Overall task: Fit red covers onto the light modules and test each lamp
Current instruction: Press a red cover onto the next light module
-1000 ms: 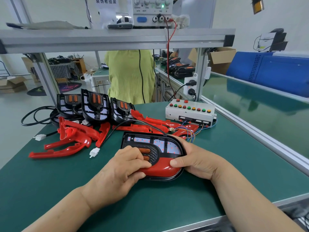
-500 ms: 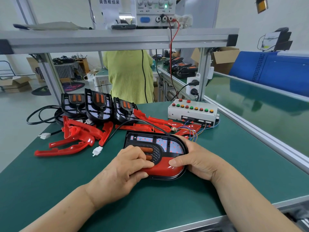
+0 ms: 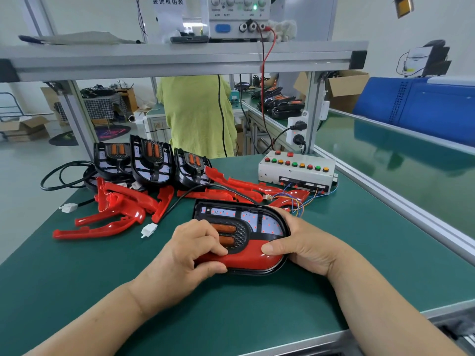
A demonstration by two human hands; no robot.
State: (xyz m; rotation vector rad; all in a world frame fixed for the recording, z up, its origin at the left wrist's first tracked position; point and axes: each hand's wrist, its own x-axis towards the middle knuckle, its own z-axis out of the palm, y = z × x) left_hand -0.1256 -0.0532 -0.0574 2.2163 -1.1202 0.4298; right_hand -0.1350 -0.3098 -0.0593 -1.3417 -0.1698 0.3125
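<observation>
A black light module (image 3: 253, 222) lies flat on the green mat, its small red LEDs lit. A glossy red cover (image 3: 253, 258) sits along its near edge. My left hand (image 3: 190, 255) grips the module's left end, fingers curled over the two orange lenses and thumb on the red cover. My right hand (image 3: 300, 242) wraps round the right end, thumb pressing on the cover. Three uncovered modules (image 3: 151, 163) lean upright at the back left. Loose red covers (image 3: 115, 211) lie in a heap in front of them.
A white test box (image 3: 295, 169) with coloured buttons stands at the back right, thin wires running to the module. White connectors (image 3: 149, 229) on black cables lie left of it. A power supply (image 3: 239, 16) sits on the overhead shelf. A person in a green top (image 3: 198, 114) stands behind the bench.
Both hands stay on the module and cover; the view has shifted slightly. The hold looks unchanged.
</observation>
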